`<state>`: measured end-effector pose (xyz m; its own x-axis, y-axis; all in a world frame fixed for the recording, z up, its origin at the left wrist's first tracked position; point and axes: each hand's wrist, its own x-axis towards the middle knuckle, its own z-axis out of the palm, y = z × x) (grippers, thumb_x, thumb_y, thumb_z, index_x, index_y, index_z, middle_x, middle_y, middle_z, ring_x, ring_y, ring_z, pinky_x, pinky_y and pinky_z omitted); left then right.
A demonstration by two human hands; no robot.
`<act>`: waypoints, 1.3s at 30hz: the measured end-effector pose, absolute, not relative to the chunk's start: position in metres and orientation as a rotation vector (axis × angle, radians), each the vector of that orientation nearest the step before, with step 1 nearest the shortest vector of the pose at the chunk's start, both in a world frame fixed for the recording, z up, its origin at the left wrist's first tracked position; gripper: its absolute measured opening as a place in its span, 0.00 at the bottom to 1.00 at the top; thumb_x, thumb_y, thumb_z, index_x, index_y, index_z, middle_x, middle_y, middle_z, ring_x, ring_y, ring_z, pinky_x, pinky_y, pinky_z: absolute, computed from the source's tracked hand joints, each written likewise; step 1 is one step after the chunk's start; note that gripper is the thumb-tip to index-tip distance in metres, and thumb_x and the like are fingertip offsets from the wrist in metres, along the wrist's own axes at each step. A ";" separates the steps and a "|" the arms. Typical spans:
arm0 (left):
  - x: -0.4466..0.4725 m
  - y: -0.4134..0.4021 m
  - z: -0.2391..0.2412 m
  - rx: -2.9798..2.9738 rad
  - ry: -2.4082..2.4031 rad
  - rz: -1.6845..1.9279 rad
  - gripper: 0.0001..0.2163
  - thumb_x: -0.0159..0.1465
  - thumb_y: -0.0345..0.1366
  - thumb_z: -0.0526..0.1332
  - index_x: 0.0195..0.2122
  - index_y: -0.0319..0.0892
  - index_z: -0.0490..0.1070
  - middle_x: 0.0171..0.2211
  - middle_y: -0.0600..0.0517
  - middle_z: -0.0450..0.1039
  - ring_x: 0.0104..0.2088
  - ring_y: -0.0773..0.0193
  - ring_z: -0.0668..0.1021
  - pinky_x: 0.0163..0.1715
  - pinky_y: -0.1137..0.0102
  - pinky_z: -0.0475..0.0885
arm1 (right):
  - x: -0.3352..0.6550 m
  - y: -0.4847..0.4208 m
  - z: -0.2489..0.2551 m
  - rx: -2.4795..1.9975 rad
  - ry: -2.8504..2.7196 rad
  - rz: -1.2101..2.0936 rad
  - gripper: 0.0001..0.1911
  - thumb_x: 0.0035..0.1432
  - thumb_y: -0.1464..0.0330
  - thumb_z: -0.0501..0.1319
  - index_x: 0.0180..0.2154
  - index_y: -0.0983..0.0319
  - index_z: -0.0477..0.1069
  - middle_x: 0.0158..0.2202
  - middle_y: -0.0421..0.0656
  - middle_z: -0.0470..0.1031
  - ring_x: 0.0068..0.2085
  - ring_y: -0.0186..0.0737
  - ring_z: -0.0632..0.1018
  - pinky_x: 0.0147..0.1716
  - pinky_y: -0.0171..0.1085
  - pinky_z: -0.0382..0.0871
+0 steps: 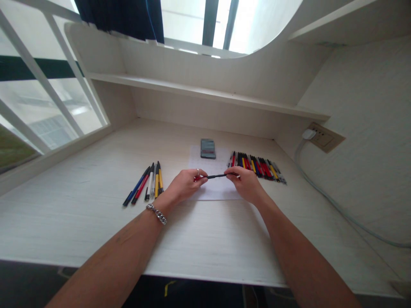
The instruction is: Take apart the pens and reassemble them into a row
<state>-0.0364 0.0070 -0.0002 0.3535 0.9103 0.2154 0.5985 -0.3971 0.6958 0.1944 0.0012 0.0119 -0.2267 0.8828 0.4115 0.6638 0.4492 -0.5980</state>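
Note:
A dark pen (215, 176) is stretched level between my two hands, above a white sheet of paper (218, 192). My left hand (186, 183) pinches its left end, where a bit of red shows at the fingers. At the other end, the fingers of my right hand (245, 182) are closed on the pen. Several pens (146, 182) in blue, red, white and yellow lie fanned out left of my left hand. Beyond my right hand a long row of pens (266, 167) lies side by side, partly hidden by that hand.
A phone (208, 149) lies at the paper's far edge. Behind the desk (90, 171) runs a raised shelf (205, 92). On the right wall a white plug sits in a socket (326, 137), and its cable (324, 194) hangs along the wall. Barred windows stand left and ahead.

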 end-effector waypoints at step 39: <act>-0.038 0.009 -0.003 2.292 1.318 0.798 0.11 0.62 0.40 0.57 0.39 0.46 0.77 0.33 0.51 0.78 0.32 0.63 0.75 0.33 0.72 0.67 | 0.182 -0.006 0.015 -1.312 -1.958 0.498 0.07 0.53 0.71 0.61 0.33 0.61 0.78 0.27 0.41 0.78 0.28 0.35 0.74 0.29 0.33 0.64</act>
<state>-0.0383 0.0086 -0.0034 0.3998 0.8709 0.2858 0.6567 -0.4897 0.5735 0.1824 -0.0061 0.0150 -0.2266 0.9100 0.3471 0.6336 0.4084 -0.6571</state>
